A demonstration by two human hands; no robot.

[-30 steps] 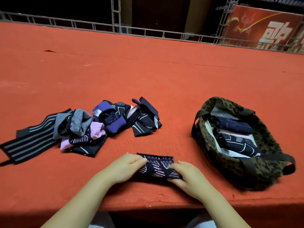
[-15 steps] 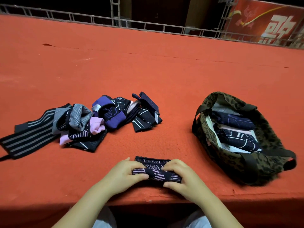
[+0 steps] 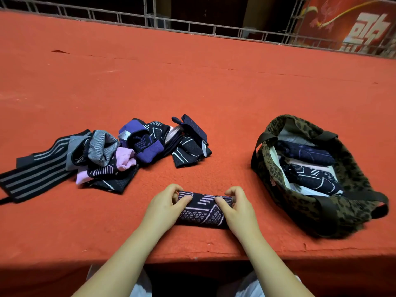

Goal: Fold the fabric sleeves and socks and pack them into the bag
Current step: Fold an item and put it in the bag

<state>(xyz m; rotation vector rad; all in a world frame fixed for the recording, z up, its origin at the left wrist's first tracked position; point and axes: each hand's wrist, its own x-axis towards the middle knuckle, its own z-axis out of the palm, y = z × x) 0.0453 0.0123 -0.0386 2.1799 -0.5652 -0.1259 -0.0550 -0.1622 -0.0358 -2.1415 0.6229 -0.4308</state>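
both hands grip folded sock (image 3: 202, 209) ends

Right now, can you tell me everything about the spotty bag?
The bag is a soft fabric tote with a dark green-brown leopard print and dark strap handles. It sits slumped and open on the red felt table, to the right of both hands, which do not touch it. Inside, on a pale lining, lie folded dark navy pieces with light line patterns.

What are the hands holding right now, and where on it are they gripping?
Both hold one folded dark patterned sock on the red table: left hand grips its left end, right hand its right end.
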